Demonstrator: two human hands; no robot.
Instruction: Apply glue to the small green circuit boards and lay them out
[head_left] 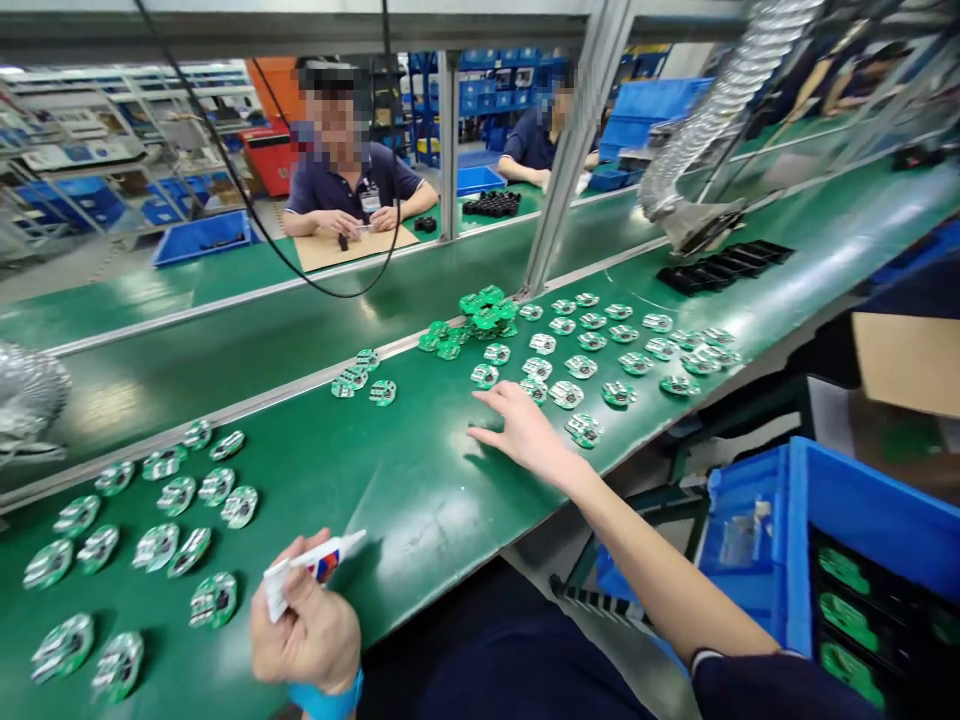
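Observation:
My left hand [307,630] is closed around a small white glue tube [315,568] near the table's front edge, nozzle pointing right and up. My right hand [521,430] reaches out over the green table [405,490], fingers stretched flat, beside a spread of round green circuit boards [592,345]. The nearest boards lie just beyond its fingertips [484,376] and next to its wrist [583,430]. Another group of round boards [157,520] lies to the left of my left hand.
A heap of green boards [486,310] sits by a metal post [574,150]. Black trays [724,265] lie under a flexible silver duct [720,110]. Blue bins [847,540] stand at my right. Two people sit across the conveyor belt [187,350].

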